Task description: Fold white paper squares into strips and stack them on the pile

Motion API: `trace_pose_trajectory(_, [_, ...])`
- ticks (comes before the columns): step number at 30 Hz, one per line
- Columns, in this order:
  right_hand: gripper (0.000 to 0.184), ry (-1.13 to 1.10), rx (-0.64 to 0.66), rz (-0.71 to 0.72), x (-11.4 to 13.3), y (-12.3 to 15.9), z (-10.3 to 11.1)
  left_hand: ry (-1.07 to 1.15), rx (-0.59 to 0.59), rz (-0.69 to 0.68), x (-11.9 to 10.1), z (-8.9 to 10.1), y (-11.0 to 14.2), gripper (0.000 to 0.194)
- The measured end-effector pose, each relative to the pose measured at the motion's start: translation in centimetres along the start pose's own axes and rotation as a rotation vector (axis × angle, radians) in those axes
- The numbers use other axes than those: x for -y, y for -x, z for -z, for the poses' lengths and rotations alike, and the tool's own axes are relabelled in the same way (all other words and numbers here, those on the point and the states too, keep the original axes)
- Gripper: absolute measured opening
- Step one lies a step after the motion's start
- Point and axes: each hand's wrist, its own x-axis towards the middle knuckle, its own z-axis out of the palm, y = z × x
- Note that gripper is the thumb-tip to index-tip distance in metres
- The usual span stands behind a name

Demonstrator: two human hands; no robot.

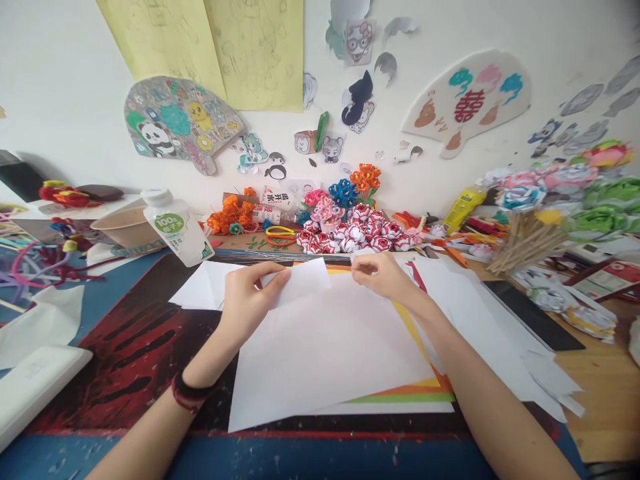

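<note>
A large white sheet of paper (325, 353) lies on top of a stack of coloured sheets (425, 387) on the dark red and black mat (135, 347). My left hand (247, 300) pinches a folded-over flap of white paper (303, 280) at the sheet's far left corner. My right hand (383, 273) is closed on the far right edge of the same sheet. Both forearms reach in from the bottom, and a dark red band sits on my left wrist (193, 393).
A white bottle (177, 227) and a bowl (125, 227) stand at the back left beside pipe cleaners (35, 260). Paper flowers (350, 230) line the wall. Flowers on wooden sticks (530, 240), a black tablet (535, 313) and loose white sheets (500, 327) lie to the right.
</note>
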Motion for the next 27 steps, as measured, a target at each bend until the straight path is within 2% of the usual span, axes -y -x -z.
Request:
trace_pose_trajectory(3, [0.022, -0.310, 0.074, -0.011, 1.0, 0.0, -0.7, 0.159, 0.066, 0.055, 0.6, -0.4, -0.2, 0.030])
trace_pose_trajectory(5, [0.029, -0.415, 0.127, -0.012, 1.7, 0.1, -1.4, 0.217, 0.095, 0.068, 0.7, -0.9, -0.1, 0.032])
trace_pose_trajectory(7, [0.032, -0.486, 0.132, -0.032, 2.1, 0.2, -2.2, 0.213, 0.135, 0.065, 0.7, -1.3, 0.1, 0.034])
trace_pose_trajectory(9, [0.033, -0.541, 0.104, -0.077, 2.0, 0.3, -2.7, 0.114, 0.137, 0.018, 0.4, -1.5, 0.3, 0.031])
trace_pose_trajectory(11, [0.034, -0.573, 0.074, -0.129, 1.8, 0.4, -3.0, -0.055, 0.071, -0.105, -0.1, -1.7, 0.5, 0.030])
trace_pose_trajectory(13, [0.034, -0.573, 0.061, -0.161, 1.6, 0.4, -3.2, -0.214, 0.018, -0.259, -0.5, -1.8, 0.8, 0.038])
trace_pose_trajectory(16, [0.036, -0.560, 0.065, -0.175, 1.6, 0.5, -3.5, -0.333, 0.072, -0.396, -1.0, -2.2, 1.2, 0.051])
trace_pose_trajectory(19, [0.038, -0.549, 0.048, -0.181, 1.8, 0.6, -3.7, -0.380, 0.118, -0.437, -1.0, -2.6, 1.5, 0.056])
trace_pose_trajectory(23, [0.044, -0.542, 0.024, -0.145, 1.8, 0.6, -3.4, -0.374, 0.211, -0.455, -0.7, -2.7, 1.5, 0.053])
trace_pose_trajectory(27, [0.044, -0.622, 0.110, -0.070, 1.4, 0.5, -3.1, -0.328, 0.290, -0.432, -0.7, -2.7, 1.6, 0.041])
